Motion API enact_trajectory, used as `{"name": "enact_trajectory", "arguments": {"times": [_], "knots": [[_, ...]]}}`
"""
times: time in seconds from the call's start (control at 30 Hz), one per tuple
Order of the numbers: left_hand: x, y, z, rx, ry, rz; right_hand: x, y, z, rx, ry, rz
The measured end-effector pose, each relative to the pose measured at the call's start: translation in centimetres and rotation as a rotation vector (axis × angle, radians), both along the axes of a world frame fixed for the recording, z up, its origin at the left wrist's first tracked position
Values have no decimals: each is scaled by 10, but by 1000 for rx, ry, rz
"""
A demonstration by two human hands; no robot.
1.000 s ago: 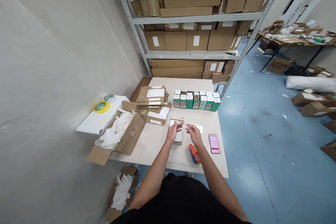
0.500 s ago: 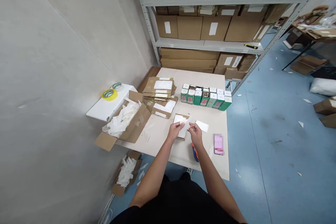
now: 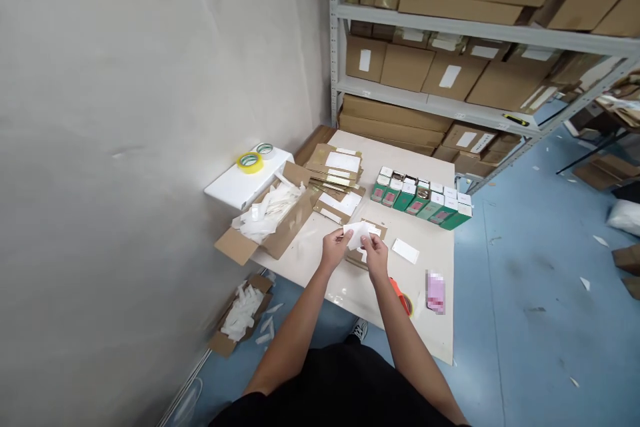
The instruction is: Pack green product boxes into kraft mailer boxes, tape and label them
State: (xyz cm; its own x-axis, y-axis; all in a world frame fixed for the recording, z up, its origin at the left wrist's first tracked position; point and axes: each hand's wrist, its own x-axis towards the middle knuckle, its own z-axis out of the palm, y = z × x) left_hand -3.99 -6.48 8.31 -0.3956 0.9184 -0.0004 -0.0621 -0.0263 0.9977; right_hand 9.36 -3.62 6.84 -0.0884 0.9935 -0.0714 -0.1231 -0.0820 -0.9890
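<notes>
My left hand (image 3: 334, 248) and my right hand (image 3: 376, 255) are closed together on a white paper sheet (image 3: 357, 235), held just above the beige table (image 3: 350, 290). Under the hands lies a flat brown cardboard envelope (image 3: 369, 232) with a white label. A loose white label (image 3: 405, 251) rests on the table to the right of my right hand. A row of green and white small boxes (image 3: 421, 199) stands further back.
A stack of flat cardboard mailers (image 3: 334, 173) sits back left, beside an open box of white paper strips (image 3: 270, 213). Tape rolls (image 3: 250, 161) sit on a white shelf. A red tape dispenser (image 3: 403, 297) and a pink phone (image 3: 435, 290) lie near the front edge. Shelving with cartons (image 3: 450, 73) stands behind.
The view has swung left and down. My hands have lifted the white sheet off the brown envelope and now hold it between them, where earlier they pinched a small strip.
</notes>
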Motion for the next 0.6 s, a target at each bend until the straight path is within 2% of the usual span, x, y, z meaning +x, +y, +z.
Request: {"name": "enact_trajectory", "arguments": {"times": [0.07,0.17,0.3,0.37,0.47,0.6], "knots": [[-35,-15,-5,-7,-23,100,-21,-7,2,17,19,36],[-102,-43,-15,-12,-77,312,-52,-17,3,0,34,71],[-199,-93,-25,35,-198,743,-101,-32,2,-52,-29,121],[-236,-123,-29,71,-229,896,-131,-44,1,-56,-59,186],[-270,-170,-37,80,-244,944,-186,-69,-3,-46,-58,324],[-297,-235,-55,40,-278,952,-266,-110,-15,-98,-41,521]]}}
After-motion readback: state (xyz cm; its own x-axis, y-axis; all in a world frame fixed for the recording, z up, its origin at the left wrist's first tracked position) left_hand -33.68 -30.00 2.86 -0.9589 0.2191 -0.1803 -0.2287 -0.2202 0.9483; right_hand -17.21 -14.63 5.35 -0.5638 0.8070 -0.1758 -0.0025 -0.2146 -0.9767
